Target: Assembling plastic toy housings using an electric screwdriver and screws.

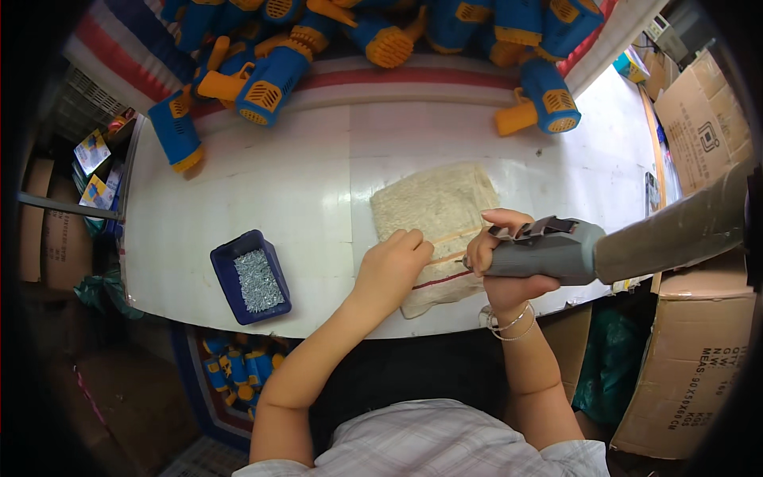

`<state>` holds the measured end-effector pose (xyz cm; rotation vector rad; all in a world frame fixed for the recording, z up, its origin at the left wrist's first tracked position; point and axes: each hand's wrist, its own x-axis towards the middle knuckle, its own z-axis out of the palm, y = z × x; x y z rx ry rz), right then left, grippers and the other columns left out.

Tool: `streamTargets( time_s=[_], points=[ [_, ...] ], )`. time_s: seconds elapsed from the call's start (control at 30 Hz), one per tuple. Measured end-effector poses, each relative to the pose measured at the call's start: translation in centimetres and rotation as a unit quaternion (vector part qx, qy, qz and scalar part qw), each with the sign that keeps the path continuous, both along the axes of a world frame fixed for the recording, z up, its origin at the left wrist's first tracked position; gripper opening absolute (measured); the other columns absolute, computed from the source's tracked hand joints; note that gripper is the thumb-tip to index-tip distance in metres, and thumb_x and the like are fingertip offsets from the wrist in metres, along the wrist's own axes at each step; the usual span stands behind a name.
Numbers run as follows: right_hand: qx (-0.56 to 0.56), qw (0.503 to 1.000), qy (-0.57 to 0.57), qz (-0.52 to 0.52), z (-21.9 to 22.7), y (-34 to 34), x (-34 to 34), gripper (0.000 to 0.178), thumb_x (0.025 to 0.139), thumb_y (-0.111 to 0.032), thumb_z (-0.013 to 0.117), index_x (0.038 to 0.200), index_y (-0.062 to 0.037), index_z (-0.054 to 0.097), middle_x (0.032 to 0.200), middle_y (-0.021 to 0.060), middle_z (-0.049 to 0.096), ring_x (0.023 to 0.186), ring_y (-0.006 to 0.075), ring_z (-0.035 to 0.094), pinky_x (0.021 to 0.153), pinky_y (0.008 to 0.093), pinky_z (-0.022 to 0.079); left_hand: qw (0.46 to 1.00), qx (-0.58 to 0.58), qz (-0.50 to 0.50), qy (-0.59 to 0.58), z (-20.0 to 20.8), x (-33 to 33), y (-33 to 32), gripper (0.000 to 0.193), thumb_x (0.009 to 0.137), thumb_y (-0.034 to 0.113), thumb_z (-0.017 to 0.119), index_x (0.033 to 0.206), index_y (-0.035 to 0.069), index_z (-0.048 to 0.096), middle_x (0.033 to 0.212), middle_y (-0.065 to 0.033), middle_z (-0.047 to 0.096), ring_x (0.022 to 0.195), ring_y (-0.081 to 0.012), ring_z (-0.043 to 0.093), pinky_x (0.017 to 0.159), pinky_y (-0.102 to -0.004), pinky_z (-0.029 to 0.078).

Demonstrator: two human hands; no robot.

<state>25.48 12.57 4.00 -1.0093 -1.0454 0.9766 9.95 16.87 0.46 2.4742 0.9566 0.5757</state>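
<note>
My right hand [506, 292] is wrapped round a grey electric screwdriver [548, 258], whose tip points left toward my other hand. A thick, tape-wrapped brownish tube [675, 230] extends from its back end to the right edge. My left hand [393, 266] rests on a folded beige cloth [433, 195], just left of the screwdriver tip, its fingers curled and pressed together. Whatever those fingers hold, if anything, is hidden. To the left on the white table [310, 175] stands a dark blue bin [225, 278] of small silvery screws [258, 282].
Blue and orange toy guns [274, 83] are heaped along the table's far side, one [548, 99] at the far right. Below the near edge, a container holds more blue-orange toys [238, 370]. Cardboard boxes [691, 358] stand at the right. Printed cards [94, 151] lie at the left.
</note>
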Motion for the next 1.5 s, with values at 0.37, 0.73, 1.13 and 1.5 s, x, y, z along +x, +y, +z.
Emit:
streamTargets(
  time_s=[0.37, 0.73, 1.13, 1.5],
  points=[
    [0.005, 1.000, 0.014, -0.015, -1.0, -0.3, 0.0, 0.105, 0.051, -0.091, 0.028, 0.099, 0.0008, 0.045, 0.051, 0.0010, 0.040, 0.042, 0.0118, 0.040, 0.041, 0.0243, 0.037, 0.950, -0.253, 0.141, -0.117, 0.3, 0.1, 0.8, 0.010, 0.076, 0.009, 0.053, 0.069, 0.005, 0.048, 0.068, -0.0091, 0.052, 0.061, -0.0262, 0.053, 0.054, -0.0374, 0.044],
    [0.148, 0.975, 0.152, 0.071, 5.4, -0.3, 0.4, 0.081, 0.069, -0.069, 0.050, 0.103, 0.0041, 0.050, 0.063, 0.0067, 0.051, 0.060, 0.0147, 0.048, 0.060, 0.0277, 0.041, 0.985, 0.059, 0.004, -0.162, 1.4, 1.8, -0.3, 0.015, 0.065, 0.011, 0.064, 0.080, 0.008, 0.060, 0.070, -0.0021, 0.054, 0.065, -0.0178, 0.055, 0.051, -0.0291, 0.044],
    [0.070, 0.992, 0.099, 0.022, 7.2, -3.0, 3.4, 0.091, 0.058, -0.078, 0.051, 0.096, 0.0046, 0.054, 0.059, 0.0076, 0.050, 0.051, 0.0191, 0.048, 0.047, 0.0299, 0.039, 0.972, 0.061, -0.111, -0.196, 3.6, 4.8, 0.6, 0.019, 0.067, 0.018, 0.069, 0.077, 0.005, 0.059, 0.077, -0.0057, 0.055, 0.068, -0.0218, 0.056, 0.054, -0.0311, 0.044],
    [0.166, 0.981, 0.025, -0.095, 6.4, -3.0, 4.5, 0.091, 0.063, -0.084, 0.034, 0.093, 0.0014, 0.045, 0.048, 0.0050, 0.045, 0.037, 0.0149, 0.043, 0.037, 0.0270, 0.038, 0.994, -0.049, 0.074, -0.056, -2.1, 19.7, 14.3, 0.046, 0.070, 0.022, 0.069, 0.108, 0.001, 0.053, 0.109, -0.0174, 0.053, 0.100, -0.0339, 0.052, 0.087, -0.0408, 0.041]
  ],
)
